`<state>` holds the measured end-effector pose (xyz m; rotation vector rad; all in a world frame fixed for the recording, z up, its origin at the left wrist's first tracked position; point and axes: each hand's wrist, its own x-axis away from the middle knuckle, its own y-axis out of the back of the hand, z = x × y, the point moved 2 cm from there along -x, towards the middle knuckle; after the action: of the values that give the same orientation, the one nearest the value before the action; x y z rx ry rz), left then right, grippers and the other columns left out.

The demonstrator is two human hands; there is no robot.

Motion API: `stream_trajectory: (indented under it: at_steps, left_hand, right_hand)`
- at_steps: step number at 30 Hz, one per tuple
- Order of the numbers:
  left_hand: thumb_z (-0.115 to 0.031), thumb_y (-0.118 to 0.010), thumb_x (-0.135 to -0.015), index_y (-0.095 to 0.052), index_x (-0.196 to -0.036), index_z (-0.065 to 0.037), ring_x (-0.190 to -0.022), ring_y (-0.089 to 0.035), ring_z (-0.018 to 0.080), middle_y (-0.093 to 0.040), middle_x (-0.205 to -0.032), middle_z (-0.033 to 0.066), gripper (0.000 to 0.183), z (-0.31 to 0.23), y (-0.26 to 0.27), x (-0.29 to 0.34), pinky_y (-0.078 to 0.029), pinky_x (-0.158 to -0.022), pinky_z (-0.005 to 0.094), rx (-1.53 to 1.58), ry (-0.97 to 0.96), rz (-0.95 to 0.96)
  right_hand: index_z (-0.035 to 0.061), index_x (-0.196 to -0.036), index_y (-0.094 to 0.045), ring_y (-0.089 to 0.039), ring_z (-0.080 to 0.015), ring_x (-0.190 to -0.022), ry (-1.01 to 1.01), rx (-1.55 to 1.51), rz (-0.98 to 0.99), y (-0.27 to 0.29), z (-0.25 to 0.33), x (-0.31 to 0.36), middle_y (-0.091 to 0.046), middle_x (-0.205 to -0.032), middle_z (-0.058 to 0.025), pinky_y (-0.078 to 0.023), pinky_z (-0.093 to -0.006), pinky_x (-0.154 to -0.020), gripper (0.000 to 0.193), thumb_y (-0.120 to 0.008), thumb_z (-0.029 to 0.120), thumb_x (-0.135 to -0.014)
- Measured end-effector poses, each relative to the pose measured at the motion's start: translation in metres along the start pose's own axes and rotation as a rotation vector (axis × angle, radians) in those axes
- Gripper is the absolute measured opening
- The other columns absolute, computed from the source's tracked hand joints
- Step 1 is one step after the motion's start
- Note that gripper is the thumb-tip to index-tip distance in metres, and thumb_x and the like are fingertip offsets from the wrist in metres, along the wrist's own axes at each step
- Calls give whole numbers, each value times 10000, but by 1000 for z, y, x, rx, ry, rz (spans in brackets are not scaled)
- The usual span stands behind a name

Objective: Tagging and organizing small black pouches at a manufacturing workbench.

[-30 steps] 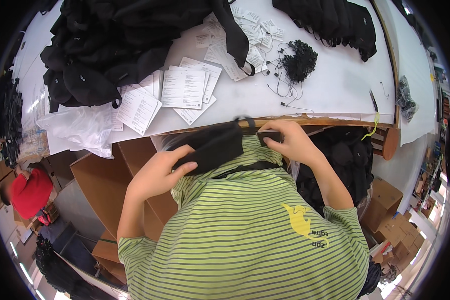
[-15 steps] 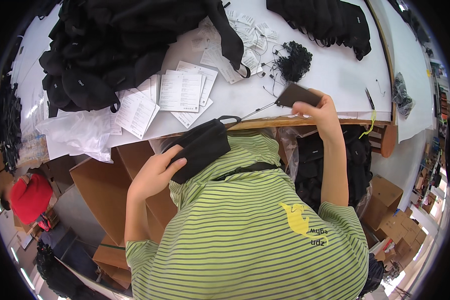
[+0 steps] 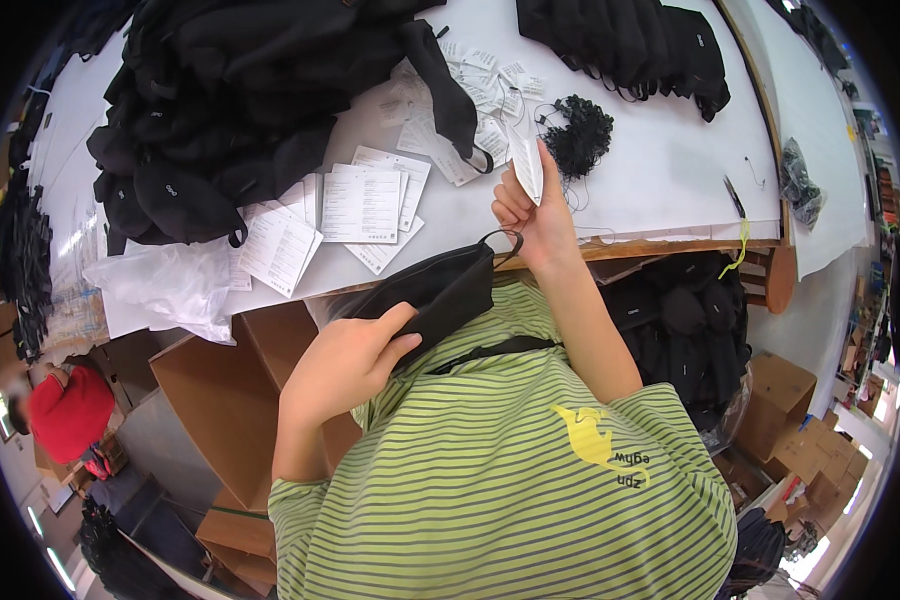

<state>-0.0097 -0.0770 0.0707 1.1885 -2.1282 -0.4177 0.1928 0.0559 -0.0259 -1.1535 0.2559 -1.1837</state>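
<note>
My left hand (image 3: 345,362) grips a black fabric pouch (image 3: 448,292) in front of my body, thumb and fingers closed on its near left end. A thin black loop (image 3: 507,240) stands up from the pouch's far right corner. Just beyond it, over the table edge, my right hand (image 3: 545,228) pinches a hang tag (image 3: 526,168), whose white face is tilted steeply. Whether a cord still joins tag and pouch cannot be made out. Behind the tag lie a tangle of black cords (image 3: 578,138) and several small white labels (image 3: 475,75).
Black fabric bags (image 3: 220,130) are heaped on the white table's left, above printed white cards (image 3: 360,205) and a clear plastic bag (image 3: 175,290). More black pouches (image 3: 630,45) lie far right; snips (image 3: 735,197) rest nearer. Cardboard boxes (image 3: 205,390) stand below. A person in red (image 3: 70,412) is far left.
My right hand has moved left, and the tag has turned from its dark face to its white one. The cord stretched between tag and pouch no longer shows. My left hand shifted right slightly.
</note>
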Motion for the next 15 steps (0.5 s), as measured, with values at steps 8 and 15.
stream_trajectory:
  at_steps: [8,15]
  left_hand:
    - [-185,-578,-908,-540,-1027,-44,-639,-576,364,-565,-668,176,189,-15,10,-4,-424,-554,402,7,-64,39]
    - [-203,-588,-902,-544,-1018,-41,-608,-568,356,-560,-640,174,204,-31,6,-18,-417,-536,402,6,-191,105]
  right_hand:
    - [125,-789,-476,-267,-67,-505,14,-41,-163,11,9,-4,-299,-574,44,-251,-219,-462,311,-509,373,-974]
    - [135,-783,-483,-279,-73,-473,-127,-176,-172,3,3,-4,-322,-542,30,-231,-225,-422,312,-559,387,-948]
